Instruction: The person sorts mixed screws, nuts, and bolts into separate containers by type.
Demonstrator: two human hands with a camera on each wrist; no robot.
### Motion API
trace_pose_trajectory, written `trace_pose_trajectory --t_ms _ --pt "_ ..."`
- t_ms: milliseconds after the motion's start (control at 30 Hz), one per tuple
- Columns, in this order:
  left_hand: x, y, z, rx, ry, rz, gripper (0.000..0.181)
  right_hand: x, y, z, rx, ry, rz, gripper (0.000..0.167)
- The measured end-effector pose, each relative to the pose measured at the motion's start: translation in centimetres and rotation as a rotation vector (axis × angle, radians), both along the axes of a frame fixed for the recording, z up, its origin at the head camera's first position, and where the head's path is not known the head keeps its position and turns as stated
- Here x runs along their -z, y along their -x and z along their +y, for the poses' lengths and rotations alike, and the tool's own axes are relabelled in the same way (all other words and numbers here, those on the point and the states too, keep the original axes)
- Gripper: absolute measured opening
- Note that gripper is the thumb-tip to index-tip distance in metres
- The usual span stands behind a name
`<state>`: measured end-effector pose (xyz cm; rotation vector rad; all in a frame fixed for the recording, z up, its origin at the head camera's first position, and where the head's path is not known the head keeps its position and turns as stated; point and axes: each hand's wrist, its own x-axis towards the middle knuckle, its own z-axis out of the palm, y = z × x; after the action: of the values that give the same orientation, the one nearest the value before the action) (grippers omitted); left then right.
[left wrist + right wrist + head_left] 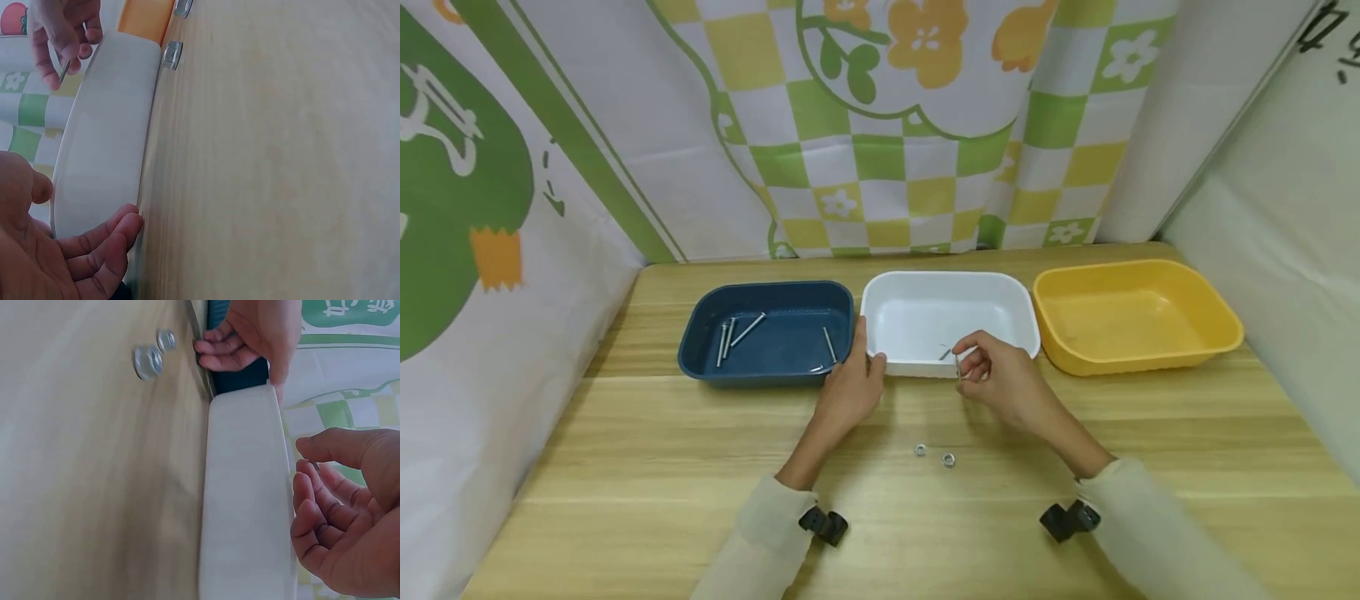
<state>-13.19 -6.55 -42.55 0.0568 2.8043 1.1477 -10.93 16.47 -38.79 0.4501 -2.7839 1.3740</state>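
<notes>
My right hand (1000, 379) pinches a thin metal screw (958, 367) between thumb and fingertips, just above the front rim of the white tray (917, 367). In the left wrist view the screw (65, 71) points downward from the fingers. My left hand (853, 383) holds the white tray's front left corner, thumb near the rim, other fingers loosely bent outside. A small thin metal piece (945, 354) lies inside the white tray. Two metal nuts, a smaller one (921, 450) and a larger one (949, 460), rest on the table before the tray.
Left of the white tray stands a dark blue tray (775, 381) with several long screws (748, 329) in it. A yellow tray (1138, 364) stands at the right. Behind the wooden table (700, 467) hangs a checked cloth (880, 200).
</notes>
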Motion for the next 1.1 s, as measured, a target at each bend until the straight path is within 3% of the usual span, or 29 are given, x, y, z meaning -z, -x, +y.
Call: trace_pose_trajectory --t_ms 400,667,900,1100 --pt "0.1 0.0 0.0 0.007 -0.006 -0.010 0.067 -0.3 3.2 0.5 0.073 -0.123 0.012 0.036" --pt "0.0 0.2 0.0 0.022 0.006 -0.015 0.067 0.9 4.4 0.7 0.080 -0.090 -0.013 0.034" --pt "-0.2 0.3 -0.1 0.038 0.031 -0.002 0.068 1.0 4.3 0.6 0.082 -0.083 0.001 0.032" --pt "-0.4 0.2 -0.3 0.031 0.031 -0.013 0.068 0.7 3.9 1.4 0.137 -0.022 0.140 0.020"
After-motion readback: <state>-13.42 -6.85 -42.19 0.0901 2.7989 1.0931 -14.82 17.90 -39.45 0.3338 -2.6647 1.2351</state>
